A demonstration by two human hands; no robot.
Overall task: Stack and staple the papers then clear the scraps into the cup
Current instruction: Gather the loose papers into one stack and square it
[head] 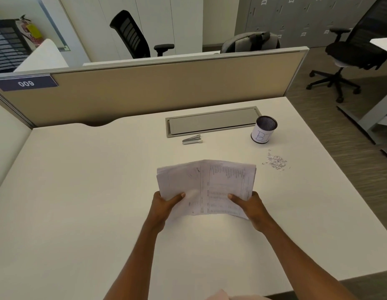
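A stack of printed papers [206, 185] is lifted off the white desk [91, 191], tilted toward me and slightly blurred. My left hand [164, 204] grips its lower left edge, thumb on top. My right hand [249, 205] grips the lower right edge the same way. A silver stapler [192, 139] lies flat farther back on the desk. To the right stands a dark mesh cup [264, 129] wrapped in white paper with blue letters. A small heap of white paper scraps [276, 161] lies in front of the cup, right of the papers.
A grey cable tray lid [212, 122] is set into the desk behind the stapler. A beige partition [155, 87] closes off the far side. The desk's right edge runs close to the scraps; office chairs [348, 55] stand beyond it.
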